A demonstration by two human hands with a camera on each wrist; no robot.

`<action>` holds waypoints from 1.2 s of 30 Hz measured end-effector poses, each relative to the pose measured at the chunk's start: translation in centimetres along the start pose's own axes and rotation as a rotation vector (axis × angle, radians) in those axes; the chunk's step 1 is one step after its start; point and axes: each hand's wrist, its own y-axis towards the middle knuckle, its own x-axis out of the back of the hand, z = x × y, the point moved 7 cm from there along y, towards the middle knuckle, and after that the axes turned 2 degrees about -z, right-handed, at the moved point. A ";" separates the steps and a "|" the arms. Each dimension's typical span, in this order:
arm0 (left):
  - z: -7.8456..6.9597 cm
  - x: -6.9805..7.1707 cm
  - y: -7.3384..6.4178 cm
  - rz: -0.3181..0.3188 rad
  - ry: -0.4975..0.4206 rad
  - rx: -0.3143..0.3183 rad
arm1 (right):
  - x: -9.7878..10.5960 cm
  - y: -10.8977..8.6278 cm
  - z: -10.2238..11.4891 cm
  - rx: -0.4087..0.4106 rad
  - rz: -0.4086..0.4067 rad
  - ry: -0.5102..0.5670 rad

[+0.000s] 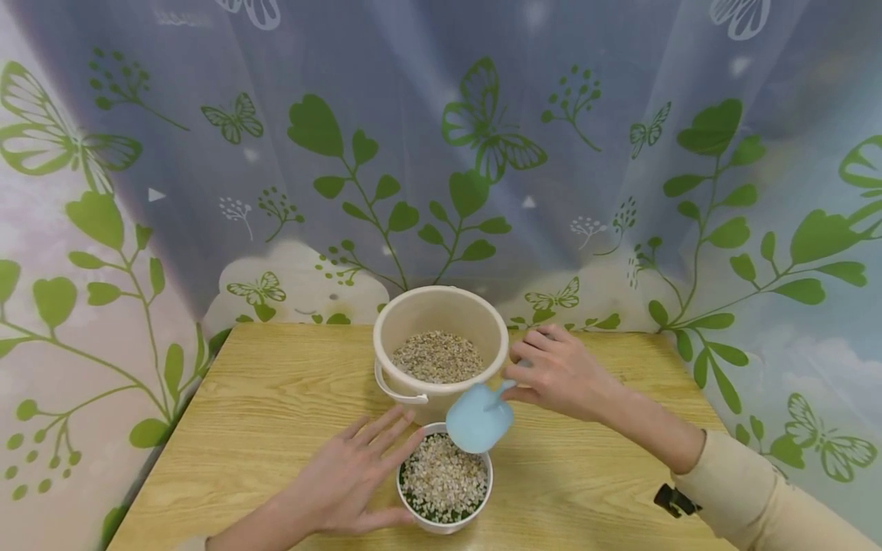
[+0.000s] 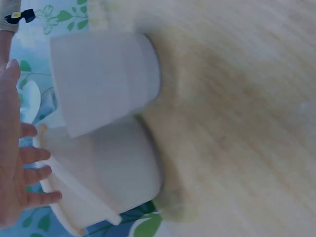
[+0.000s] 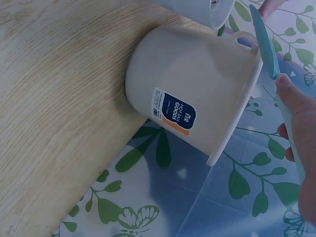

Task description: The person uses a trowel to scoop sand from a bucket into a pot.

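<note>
My right hand point(image 1: 561, 375) grips the handle of a light blue scoop point(image 1: 475, 425). The scoop's blade hangs over the upper right rim of a small white pot point(image 1: 446, 526). Pale gravel point(image 1: 448, 474) lies heaped in the pot, with dark green showing round its edge. To the pot's left, my left hand point(image 1: 338, 482) has its fingers spread and straight, near the rim; whether it touches is unclear. Behind the pot stands a cream bucket point(image 1: 441, 310) partly filled with mixed tan gravel point(image 1: 437, 356). In the right wrist view, the scoop point(image 3: 266, 47) appears edge-on.
Everything stands on a wood-grain table point(image 1: 241, 398). Directly behind the bucket hangs a curtain point(image 1: 413, 99) with butterflies and leaves. The bucket's white handle point(image 1: 400, 396) droops at its front left. A label point(image 3: 174, 111) is stuck on the bucket's side.
</note>
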 end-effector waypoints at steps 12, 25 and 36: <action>3.2 2.2 1.4 0.003 0.032 0.060 | 0.0 0.9 -2.0 -0.064 -0.059 0.033; 7.7 2.2 2.6 -0.009 0.041 0.104 | -1.3 2.4 -4.6 -0.164 0.016 0.053; 10.8 1.3 4.1 0.029 0.036 0.145 | -3.2 3.2 -6.2 -0.217 0.037 0.025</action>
